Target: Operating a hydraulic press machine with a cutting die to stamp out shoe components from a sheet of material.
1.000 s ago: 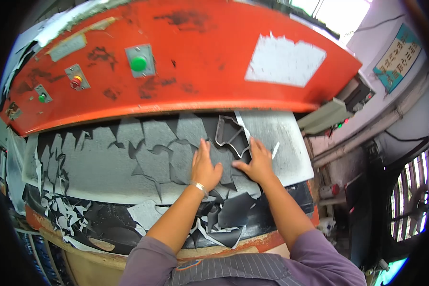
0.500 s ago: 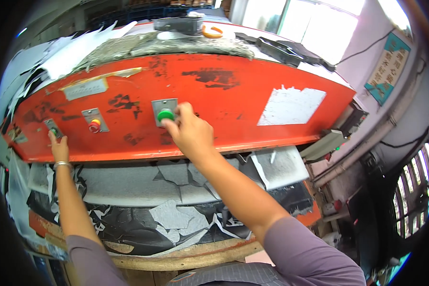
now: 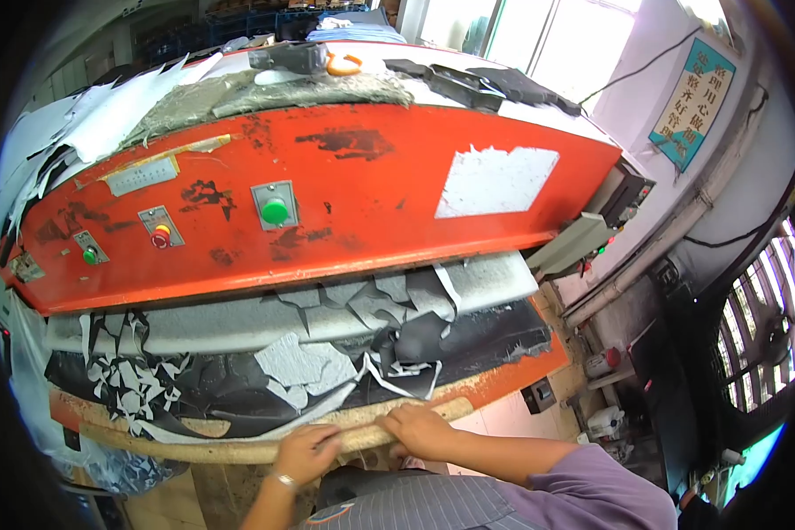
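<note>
At the near edge of the machine's bed, my left hand is closed on a pale wooden rail. A little to its right, my right hand grips the same rail close to its right end, fingers curled over it. What lies beneath my palms is hidden. Just beyond the rail, torn grey sheet pieces and black scraps lie on a dark board. The red machine front carries a large green button, a red button and a small green knob.
On top of the machine lie a grey cloth, an orange tape roll and a black tray. White sheets hang over its left end. A grey control box juts out at the right. A clear plastic bag hangs at the lower left.
Both hands have left the buttons on the red front and come down to the wooden rail. The bed's scraps show more fully, and the view has shifted to the right.
</note>
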Demonstrator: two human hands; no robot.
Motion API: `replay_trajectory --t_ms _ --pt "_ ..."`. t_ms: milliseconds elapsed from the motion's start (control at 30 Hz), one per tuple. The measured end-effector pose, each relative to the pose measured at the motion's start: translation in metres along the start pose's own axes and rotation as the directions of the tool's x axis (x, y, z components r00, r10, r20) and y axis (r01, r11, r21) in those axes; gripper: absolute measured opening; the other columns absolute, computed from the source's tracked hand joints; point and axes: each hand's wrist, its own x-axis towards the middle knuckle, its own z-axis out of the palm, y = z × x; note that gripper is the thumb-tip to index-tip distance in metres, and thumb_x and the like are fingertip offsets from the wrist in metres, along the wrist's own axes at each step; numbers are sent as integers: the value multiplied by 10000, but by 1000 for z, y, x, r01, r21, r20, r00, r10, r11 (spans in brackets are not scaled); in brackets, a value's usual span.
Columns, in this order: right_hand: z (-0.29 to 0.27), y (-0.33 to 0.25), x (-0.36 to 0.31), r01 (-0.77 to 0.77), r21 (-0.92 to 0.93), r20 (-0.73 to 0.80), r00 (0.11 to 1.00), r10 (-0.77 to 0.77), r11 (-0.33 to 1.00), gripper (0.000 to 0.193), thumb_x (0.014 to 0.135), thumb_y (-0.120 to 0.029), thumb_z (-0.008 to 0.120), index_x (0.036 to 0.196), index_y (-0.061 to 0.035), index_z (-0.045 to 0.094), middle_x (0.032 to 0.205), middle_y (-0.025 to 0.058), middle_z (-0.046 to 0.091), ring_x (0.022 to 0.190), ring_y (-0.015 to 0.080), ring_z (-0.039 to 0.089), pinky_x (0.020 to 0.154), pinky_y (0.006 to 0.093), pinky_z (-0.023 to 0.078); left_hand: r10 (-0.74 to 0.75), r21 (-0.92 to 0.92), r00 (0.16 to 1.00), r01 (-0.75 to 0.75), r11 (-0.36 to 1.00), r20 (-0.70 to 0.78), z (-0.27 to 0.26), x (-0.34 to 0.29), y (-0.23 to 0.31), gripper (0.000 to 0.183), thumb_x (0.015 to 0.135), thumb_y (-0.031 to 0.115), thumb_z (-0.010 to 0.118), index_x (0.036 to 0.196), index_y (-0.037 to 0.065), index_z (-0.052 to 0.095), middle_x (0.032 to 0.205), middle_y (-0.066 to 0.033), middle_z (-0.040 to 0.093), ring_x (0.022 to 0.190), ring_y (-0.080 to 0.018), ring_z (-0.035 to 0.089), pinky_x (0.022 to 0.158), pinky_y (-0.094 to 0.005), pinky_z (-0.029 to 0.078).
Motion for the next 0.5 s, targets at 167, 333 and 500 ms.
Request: replay_trajectory --t_ms 167,333,500 --pt "7 6 -3 -138 -74 -103 986 130 988 450 576 -190 804 935 -42 577 920 124 597 934 301 575 812 383 473 93 256 993 -73 964 -68 45 14 19 233 728 263 704 868 77 711 804 -108 649 817 -316 599 755 -394 468" --pt "-1 23 -3 -65 -64 -99 993 58 996 441 592 -222 797 931 -40 582 908 124 605 917 297 586 806 393 475 14 200 997 0 980 -71 47 26 22 202 742 274 700 769 75 715 773 -116 650 756 -313 603 730 -394 470" --pt "-80 58 25 -278 254 461 877 136 926 442 756 -325 714 1087 -53 608 1016 183 627 976 366 580 837 425 475 -224 242 961 181 953 162 35 63 28 221 768 298 700 812 84 723 768 -128 653 677 -298 615 653 -389 491"
